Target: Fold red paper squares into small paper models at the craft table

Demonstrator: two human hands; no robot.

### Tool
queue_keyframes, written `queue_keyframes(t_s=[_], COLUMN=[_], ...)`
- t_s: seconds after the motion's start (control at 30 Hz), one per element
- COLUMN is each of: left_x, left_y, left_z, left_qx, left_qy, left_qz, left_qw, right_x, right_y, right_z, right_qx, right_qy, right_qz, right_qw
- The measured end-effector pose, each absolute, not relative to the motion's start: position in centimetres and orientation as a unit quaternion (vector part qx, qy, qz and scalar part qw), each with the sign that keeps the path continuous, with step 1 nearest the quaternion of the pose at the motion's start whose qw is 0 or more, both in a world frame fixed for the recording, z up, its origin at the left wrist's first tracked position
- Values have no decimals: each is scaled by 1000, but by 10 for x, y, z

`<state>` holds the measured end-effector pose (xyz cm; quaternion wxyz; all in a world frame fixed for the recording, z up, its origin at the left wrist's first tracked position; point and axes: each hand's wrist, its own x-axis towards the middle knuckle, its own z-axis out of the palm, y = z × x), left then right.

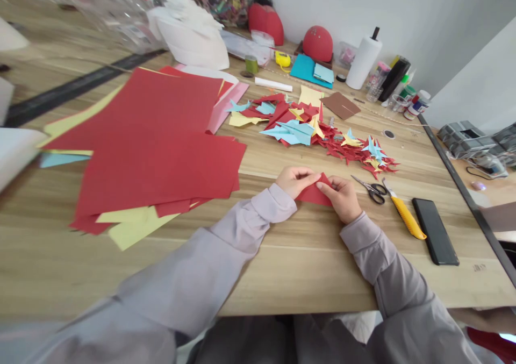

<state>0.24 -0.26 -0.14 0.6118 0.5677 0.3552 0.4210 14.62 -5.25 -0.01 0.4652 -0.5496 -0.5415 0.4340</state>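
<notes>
A small sheet of red paper (313, 194) with a pointed, folded top lies between my two hands, near the middle of the wooden table. My left hand (295, 181) pinches its upper left part between thumb and fingers. From the other side my right hand (342, 196) grips the right edge, its thumb close to the left one at the peak. Beyond the hands spreads a heap of folded paper planes (291, 131) in red, blue and yellow. Black scissors (374, 192) rest just right of my right hand, beside a yellow utility knife (405, 213).
Large red paper sheets (161, 165) are stacked at the left, with yellow ones below. A black phone (434, 230) lies near the right edge. Along the back are a yellow tape measure (282, 58), blue paper (308, 72), a white roll (363, 62) and several small bottles.
</notes>
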Motion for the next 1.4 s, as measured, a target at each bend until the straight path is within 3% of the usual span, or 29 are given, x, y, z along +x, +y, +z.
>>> queue_keyframes(t_s=[0.5,1.17,1.4], left_x=[0,1,0], left_y=[1,0,3], left_z=[-7,-6,-8], left_qx=[633,632,634], left_qy=[365,381,364], left_qz=[399,357,333], left_qw=[554,572,595], right_x=[148,150,149], right_y=[-51,-50,-49], right_z=[2,-3,-1], right_qx=[-527,-507,-521], right_qy=[-516,-487,-514], right_qz=[458,458,452], right_qw=[496,543,510])
